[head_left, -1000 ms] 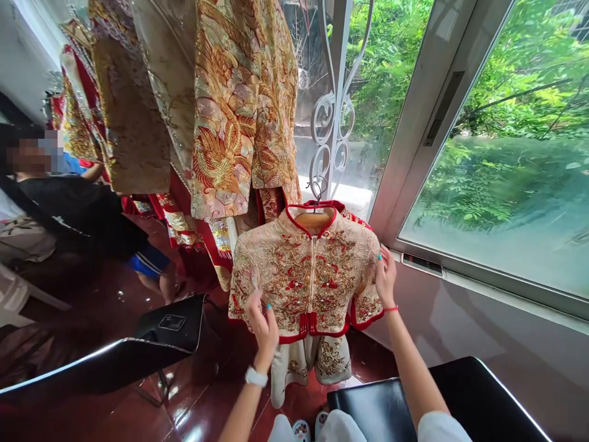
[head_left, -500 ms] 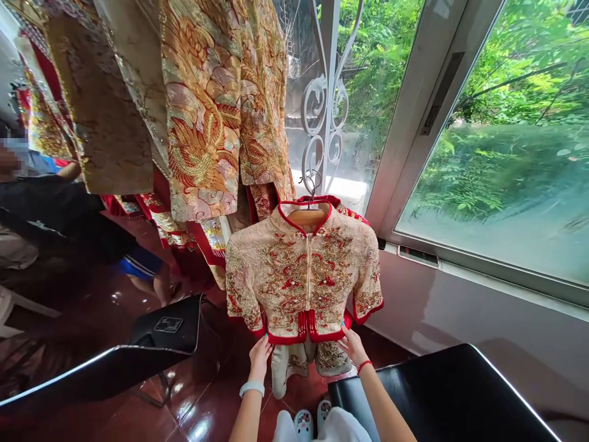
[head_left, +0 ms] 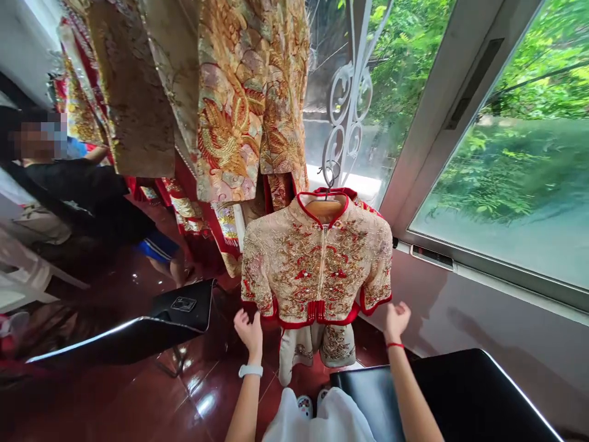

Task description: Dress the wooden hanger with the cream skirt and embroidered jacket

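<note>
An embroidered cream jacket [head_left: 317, 264] with red trim, gold beading and short sleeves hangs on a wooden hanger [head_left: 324, 207] by the window. Below its hem shows a pale embroidered garment [head_left: 338, 344]. My left hand [head_left: 249, 334], with a white band at the wrist, is raised just below the cuff of the sleeve on the left; its fingers are loosely bent, thumb apart, and nothing is in them. Beyond the other cuff, my right hand [head_left: 397, 320] is held up with a red string at the wrist. Its fingers are loosely curled and empty.
Gold and red embroidered garments [head_left: 230, 123] hang at the upper left. Black chairs stand on both sides: one seat [head_left: 455, 393] at right, another chair [head_left: 184, 307] at left. A person [head_left: 78, 190] in dark clothes is farther left. A phone-like object [head_left: 432, 256] lies on the windowsill.
Both hands have let go of the jacket's lower hem and moved outward, one to each side, and up. The view has shifted, so the jacket sits slightly farther right and higher.
</note>
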{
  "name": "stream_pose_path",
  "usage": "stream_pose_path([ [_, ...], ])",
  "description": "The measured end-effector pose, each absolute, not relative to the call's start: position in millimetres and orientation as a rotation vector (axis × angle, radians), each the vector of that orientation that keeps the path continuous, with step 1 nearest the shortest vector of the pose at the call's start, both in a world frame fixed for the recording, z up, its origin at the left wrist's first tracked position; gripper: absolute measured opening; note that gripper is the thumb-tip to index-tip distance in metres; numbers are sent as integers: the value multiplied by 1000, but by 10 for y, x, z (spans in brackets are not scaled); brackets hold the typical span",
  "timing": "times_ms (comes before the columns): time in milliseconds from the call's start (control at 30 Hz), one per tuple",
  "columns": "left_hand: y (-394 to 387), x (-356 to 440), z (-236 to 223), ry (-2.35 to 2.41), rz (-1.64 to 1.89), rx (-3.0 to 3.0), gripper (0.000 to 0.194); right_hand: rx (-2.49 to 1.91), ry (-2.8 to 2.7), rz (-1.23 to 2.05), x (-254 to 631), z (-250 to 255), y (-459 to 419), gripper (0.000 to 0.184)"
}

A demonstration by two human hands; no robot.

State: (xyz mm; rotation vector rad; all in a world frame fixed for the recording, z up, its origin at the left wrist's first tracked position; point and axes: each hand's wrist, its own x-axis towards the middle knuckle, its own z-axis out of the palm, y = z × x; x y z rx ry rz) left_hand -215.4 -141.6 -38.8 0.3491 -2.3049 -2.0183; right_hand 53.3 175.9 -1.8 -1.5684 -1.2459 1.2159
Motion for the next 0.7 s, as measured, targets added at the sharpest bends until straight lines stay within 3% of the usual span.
stream_pose_path([
  [67, -1366, -2304, -37, -2301, -1612, -106, 72, -1356, -1447, 957, 502, 344, 2076, 87],
  [133, -1246, -2415, 250, -2312, -1385, -349, 79, -1109, -1828, 748, 370, 666, 2281, 94],
  [200, -1127, -2474, 388, -2376, -1287, -459, 64, -1009, -2074, 625, 217, 876, 2345, 78],
  [300, -1079, -2501, 312, -2452, -1214, -524, 36, -1139, -2173, 499, 80, 945, 2289, 40],
  [433, -1239, -2589, 98, -2397, -1279, -594, 32, -1253, -2129, 403, 45, 857, 2297, 34],
  [567, -1365, -2645, 262, -2396, -1308, -650, 38, -1193, -2139, 508, 17, 947, 2388, 41],
  [700, -1160, -2312, 628, -2146, -1159, -533, 65, -1003, -1896, 327, -102, 1031, 2091, 77],
])
